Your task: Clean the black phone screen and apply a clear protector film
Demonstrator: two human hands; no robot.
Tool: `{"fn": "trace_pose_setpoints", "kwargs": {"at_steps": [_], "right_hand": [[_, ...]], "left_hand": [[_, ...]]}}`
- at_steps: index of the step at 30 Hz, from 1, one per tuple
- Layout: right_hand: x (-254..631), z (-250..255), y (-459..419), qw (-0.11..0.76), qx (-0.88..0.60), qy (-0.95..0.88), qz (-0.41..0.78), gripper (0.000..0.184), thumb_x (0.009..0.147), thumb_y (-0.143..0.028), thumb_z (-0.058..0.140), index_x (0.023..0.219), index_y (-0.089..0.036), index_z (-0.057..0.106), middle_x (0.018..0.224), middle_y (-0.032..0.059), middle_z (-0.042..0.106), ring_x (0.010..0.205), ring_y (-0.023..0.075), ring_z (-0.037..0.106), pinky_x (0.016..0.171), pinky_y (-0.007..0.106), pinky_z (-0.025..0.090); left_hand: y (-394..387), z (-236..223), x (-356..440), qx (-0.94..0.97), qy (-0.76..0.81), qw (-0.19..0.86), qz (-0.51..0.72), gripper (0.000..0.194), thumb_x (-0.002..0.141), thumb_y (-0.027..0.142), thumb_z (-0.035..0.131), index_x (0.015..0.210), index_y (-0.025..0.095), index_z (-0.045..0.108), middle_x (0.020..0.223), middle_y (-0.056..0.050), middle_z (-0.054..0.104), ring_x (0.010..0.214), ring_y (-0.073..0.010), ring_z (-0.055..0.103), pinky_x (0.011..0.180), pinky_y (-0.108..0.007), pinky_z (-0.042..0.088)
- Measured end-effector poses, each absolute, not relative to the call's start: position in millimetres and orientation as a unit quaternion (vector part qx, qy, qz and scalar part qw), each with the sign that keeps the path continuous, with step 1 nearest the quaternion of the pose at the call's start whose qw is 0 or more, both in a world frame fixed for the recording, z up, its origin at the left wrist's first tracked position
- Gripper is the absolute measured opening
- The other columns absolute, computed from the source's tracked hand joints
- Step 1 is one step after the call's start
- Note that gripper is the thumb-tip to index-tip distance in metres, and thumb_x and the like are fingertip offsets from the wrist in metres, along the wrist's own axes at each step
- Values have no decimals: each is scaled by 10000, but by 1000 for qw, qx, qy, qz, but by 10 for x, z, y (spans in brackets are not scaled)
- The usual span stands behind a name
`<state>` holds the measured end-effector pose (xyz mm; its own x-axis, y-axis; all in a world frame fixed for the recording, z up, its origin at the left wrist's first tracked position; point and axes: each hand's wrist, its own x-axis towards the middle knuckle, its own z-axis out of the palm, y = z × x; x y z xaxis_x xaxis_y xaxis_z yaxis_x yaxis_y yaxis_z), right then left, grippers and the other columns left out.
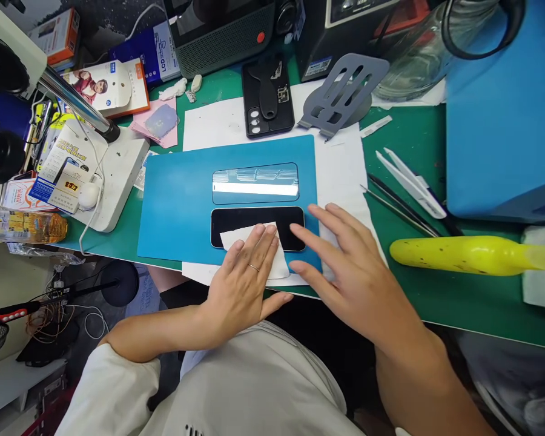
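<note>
Covering part of smartphone on blue mat with white wipe under flattened left hand; holding nothing in right hand, spread wide near smartphone's right end. Could scratch smartphone through any trapped grit, or smudge 1 adjacent clear screen protector through stray fingertip contact.

Left of the phone, I am finding clear mat; stand, tweezers and yellow bottle are obstructing the right.

Loose off-white shirt with small dark marks; left sleeve elbow-length; thin ring on left hand.
</note>
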<state>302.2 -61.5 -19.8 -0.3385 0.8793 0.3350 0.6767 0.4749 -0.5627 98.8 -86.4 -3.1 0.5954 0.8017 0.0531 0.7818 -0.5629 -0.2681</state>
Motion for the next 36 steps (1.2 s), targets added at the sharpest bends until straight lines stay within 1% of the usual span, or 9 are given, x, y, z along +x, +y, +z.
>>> {"fn": "trace_pose_setpoints", "kwargs": {"at_steps": [4,7,13,19,23,26,28,32,36], "right_hand": [[2909,-177,-623,318,-449,-820,154,396,1010,-288,637,1395,-198,647,1517,187,598,1490,387,489,1175,603,476],[2876,-187,-619,322,-454,-819,139,395,999,-268,653,1383,-173,651,1484,204,616,1487,397,488,1172,609,475],[2862,-237,-630,301,-472,-818,134,447,1024,-368,618,1413,-148,634,1571,230,522,1559,437,369,1201,658,418],[2836,-249,-633,287,-490,-814,122,442,1046,-371,568,1407,-128,644,1615,244,459,1600,457,266,1217,661,387],[2829,-230,-632,283,-497,-813,110,446,1048,-373,556,1403,-118,646,1623,254,443,1598,469,258,1214,669,385],[2829,-223,-634,276,-499,-814,110,440,1059,-377,527,1386,-114,656,1629,257,432,1599,470,255,1207,667,396],[2831,-225,-638,273,-500,-814,113,439,1061,-378,522,1382,-112,660,1631,256,431,1600,467,255,1207,662,399],[2845,-240,-649,276,-496,-813,129,482,1078,-423,470,1403,-115,648,1644,246,425,1609,451,246,1222,667,380],[2896,-253,-657,301,-472,-813,158,549,1089,-479,408,1486,-148,592,1681,208,399,1626,415,231,1246,664,350]], "left_hand": [[-860,-30,991,-882,-452,126,45,970,997,748,427,1649,34,344,1750,-113,293,1662,-348,99,1345,-447,131],[-858,-38,986,-883,-454,109,40,949,1011,732,418,1655,42,331,1750,-112,292,1645,-373,165,1331,-465,168],[-855,-37,967,-883,-464,58,30,866,1051,681,369,1673,82,298,1767,-91,250,1656,-379,111,1312,-508,210],[-794,46,938,-885,-464,10,28,825,1079,667,261,1672,94,298,1765,-78,250,1626,-422,206,1270,-579,284],[-803,134,917,-886,-463,-7,8,824,1075,677,229,1669,112,307,1765,-57,243,1645,-430,109,1268,-654,254],[-880,182,932,-885,-464,12,-19,844,1082,665,199,1658,57,302,1752,-115,270,1665,-348,72,1316,-583,191],[-929,177,954,-884,-467,14,-22,888,1075,682,191,1635,5,322,1738,-170,288,1662,-313,127,1332,-505,184],[-956,87,987,-887,-461,11,-1,938,1057,723,210,1594,-26,383,1704,-213,350,1618,-328,291,1318,-442,241],[-952,3,1001,-885,-464,35,13,964,1048,740,204,1608,-29,358,1712,-219,325,1615,-338,298,1307,-454,275]]}}
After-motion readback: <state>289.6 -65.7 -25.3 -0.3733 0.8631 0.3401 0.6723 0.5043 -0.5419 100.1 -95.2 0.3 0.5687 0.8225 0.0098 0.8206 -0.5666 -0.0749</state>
